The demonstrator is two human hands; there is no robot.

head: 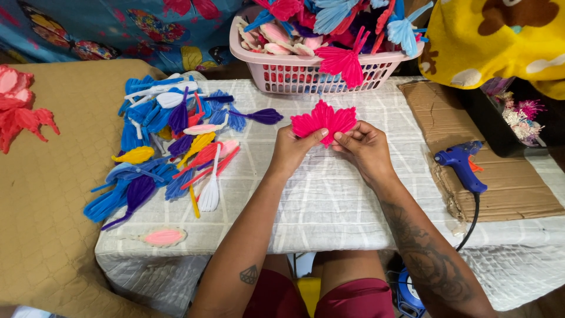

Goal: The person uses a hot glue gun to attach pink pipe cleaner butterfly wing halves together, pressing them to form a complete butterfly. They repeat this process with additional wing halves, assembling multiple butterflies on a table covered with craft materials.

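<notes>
Hands: our left hand [292,147] and right hand [363,147] pinched a pink fuzzy leaf-shaped chenille piece [323,121] | risk: we judged the fanned lobes could slip apart under uneven finger pressure.

Bare tabletop [329,200] lies open below and between the left hand [289,150] and right hand [366,150], and on toward the near edge. To the left, a loose pile of leaves [170,147] crowds the cloth. Straight ahead the basket [306,72] blocks the far edge. To the right sits cardboard [518,176] carrying a glue gun [462,165], its cord trailing off the front
</notes>
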